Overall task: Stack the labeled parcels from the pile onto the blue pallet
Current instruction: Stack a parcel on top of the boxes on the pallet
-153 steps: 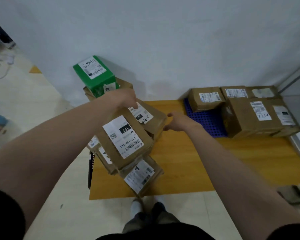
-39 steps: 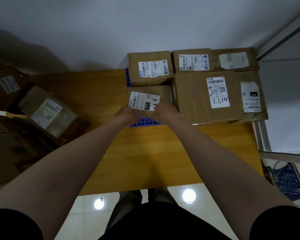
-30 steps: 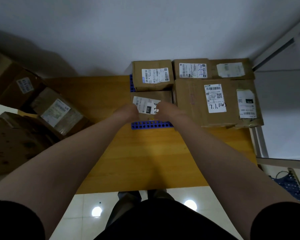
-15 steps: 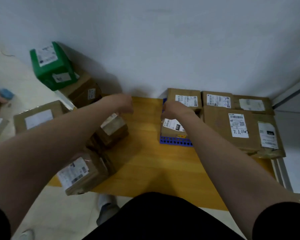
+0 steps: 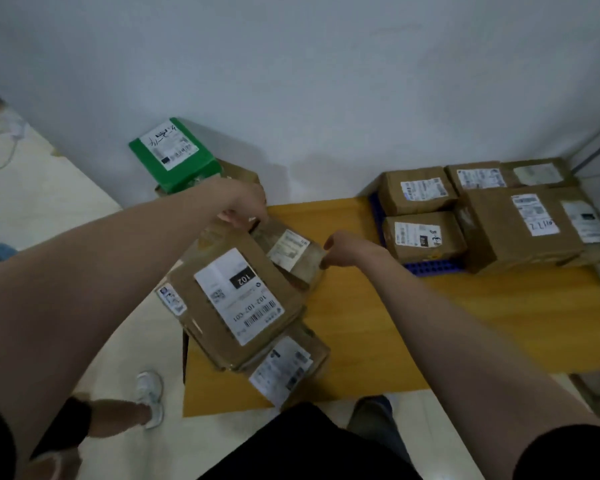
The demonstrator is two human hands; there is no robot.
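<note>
Both hands close on one small taped parcel [image 5: 293, 255] in the pile — the left hand [image 5: 243, 206] pinching its far corner at 11 o'clock, the right hand [image 5: 347, 249] gripping its edge at 3 o'clock. It leans against the flat "102" parcel [image 5: 236, 299]. At 2 o'clock, the blue pallet [image 5: 430, 266] carries five stacked parcels [image 5: 520, 226].
</note>
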